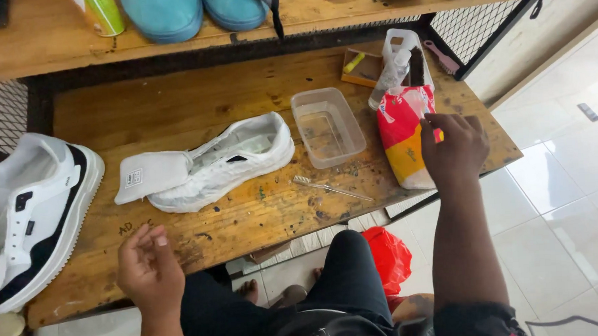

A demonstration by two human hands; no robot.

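My right hand [454,148] rests on a red, white and yellow plastic pouch [402,135] lying at the right end of the wooden bench [195,105], fingers curled over its edge. My left hand [149,270] hovers over the bench's front edge, fingers loosely curled and holding nothing. A white sneaker [225,163] lies on its side mid-bench, tongue pulled out to the left. A clear toothbrush [330,186] lies in front of it. A clear plastic tub [328,126] with a little water stands beside the pouch.
A white and black sneaker [35,213] sits at the bench's left end. A spray bottle [390,78], a dark brush [416,65] and a pink brush [442,57] lie at the back right. Teal shoes [191,11] stand on the upper shelf. A red bag [387,255] lies on the tiled floor.
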